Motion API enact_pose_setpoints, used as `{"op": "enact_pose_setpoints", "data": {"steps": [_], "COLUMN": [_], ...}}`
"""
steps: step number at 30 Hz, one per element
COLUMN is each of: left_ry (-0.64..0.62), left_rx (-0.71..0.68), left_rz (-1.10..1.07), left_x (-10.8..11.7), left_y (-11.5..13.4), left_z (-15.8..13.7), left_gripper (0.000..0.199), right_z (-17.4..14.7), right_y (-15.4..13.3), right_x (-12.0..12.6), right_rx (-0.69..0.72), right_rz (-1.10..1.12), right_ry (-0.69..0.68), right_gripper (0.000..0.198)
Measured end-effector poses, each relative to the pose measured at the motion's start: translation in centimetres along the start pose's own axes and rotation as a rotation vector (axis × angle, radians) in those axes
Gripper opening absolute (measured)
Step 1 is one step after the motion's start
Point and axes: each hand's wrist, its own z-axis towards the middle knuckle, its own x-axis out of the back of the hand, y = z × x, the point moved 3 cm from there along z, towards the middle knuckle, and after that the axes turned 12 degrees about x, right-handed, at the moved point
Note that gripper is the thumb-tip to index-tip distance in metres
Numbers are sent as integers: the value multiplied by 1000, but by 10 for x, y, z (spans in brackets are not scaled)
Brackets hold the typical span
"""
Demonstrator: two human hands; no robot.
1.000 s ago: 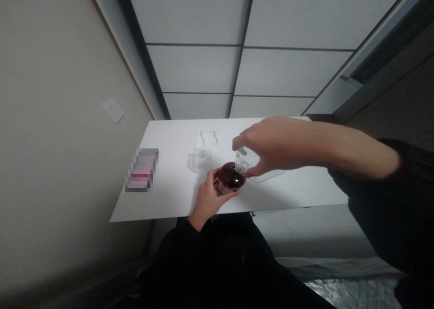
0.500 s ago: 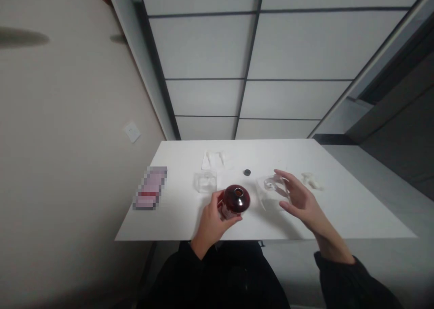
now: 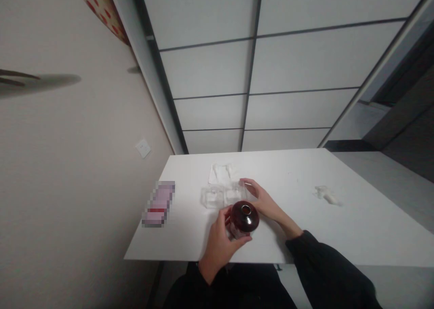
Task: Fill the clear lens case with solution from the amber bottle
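Note:
My left hand (image 3: 219, 241) is wrapped round a dark red, glossy, squat bottle (image 3: 244, 218), held upright near the front of the table with its round mouth uncovered. Behind the bottle, my right hand (image 3: 259, 198) has its fingers round the right side of a clear plastic box (image 3: 234, 192). That box stands beside a second clear plastic box (image 3: 213, 197), close against it or nearly so. The bottle and my left hand hide part of the right hand's thumb.
A white tissue-like piece (image 3: 221, 172) lies behind the boxes. A crumpled whitish thing (image 3: 328, 195) is on the right of the white table (image 3: 291, 168). A blurred pink flat item (image 3: 158, 204) lies at the left edge, near the wall.
My right hand has moved left with the clear box, bringing it beside the other one. My left hand still holds the bottle. The small dark disc on the table is out of sight now.

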Motion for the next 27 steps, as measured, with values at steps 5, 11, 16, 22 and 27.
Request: {"op": "enact_pose_setpoints", "data": {"steps": [5, 11, 16, 22, 27], "left_ry": [6, -10, -3, 209, 526], "left_rx": [2, -18, -32, -224, -389], "left_rz": [18, 38, 37, 52, 250], "left_x": [0, 1, -1, 12, 53], "left_y": [-3, -2, -5, -14, -10], "left_z": [0, 0, 5, -12, -25], "left_gripper": [78, 78, 80, 73, 26], "right_z": [-5, -6, -4, -35, -92], "right_y": [9, 3, -2, -17, -29], "right_x": [-4, -8, -7, 25, 12], "right_rx": [-49, -57, -25, 81, 112], "right_rz": [67, 100, 112, 113, 44], "right_ry": [-24, -47, -56, 67, 147], "right_gripper": [77, 76, 83, 65, 55]}}
